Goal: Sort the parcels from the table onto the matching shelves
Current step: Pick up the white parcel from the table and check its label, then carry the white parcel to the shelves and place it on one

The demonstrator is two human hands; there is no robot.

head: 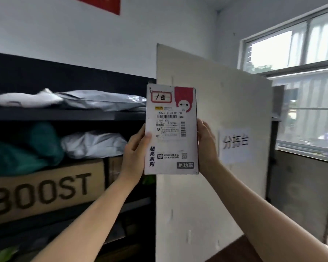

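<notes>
A flat white parcel (171, 129) stands upright — left hand (135, 154) and right hand (206, 146) clasp its long edges, fingers curled round it. It hangs just right of the black shelves (64, 114), before a pale board (225, 103).

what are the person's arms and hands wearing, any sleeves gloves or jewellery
Nothing shows on either one. The left hand and right hand are bare, with no gloves, rings or watch visible. Both forearms are uncovered right down to the frame edge, so no sleeve is in view.

White wall (102, 44), bright window (292, 44), leaning board (225, 95)
</notes>
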